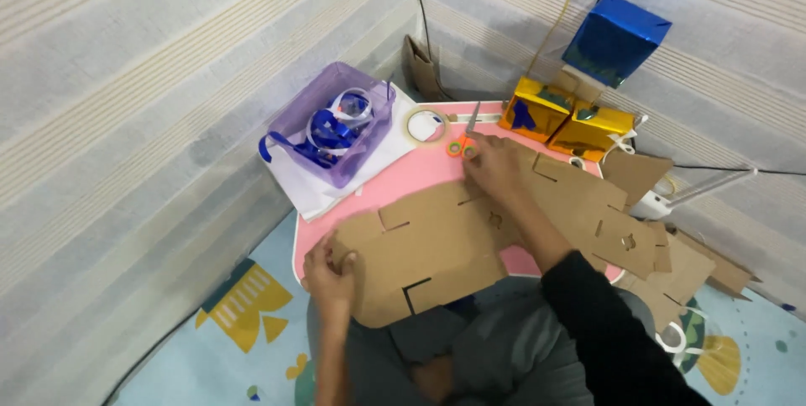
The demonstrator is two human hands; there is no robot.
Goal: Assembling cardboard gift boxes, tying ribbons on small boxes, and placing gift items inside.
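My left hand (329, 270) pinches the cardboard sheet (437, 251) at 7 o'clock; right hand (494, 164), fingers spread, reaches the scissors (464, 139) at 12. Sheet might slide off the pink table (420, 172).

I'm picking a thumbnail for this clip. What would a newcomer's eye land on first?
Probably the big flat cardboard cut-out spread over the pink table, the left hand on its near edge. Behind it, the right hand reaches the orange-handled scissors. A shiny blue box and gold boxes gleam at the far right.

Small pink table (424, 172) with cardboard cutout (437, 251), scissors (464, 139), tape roll (426, 125).
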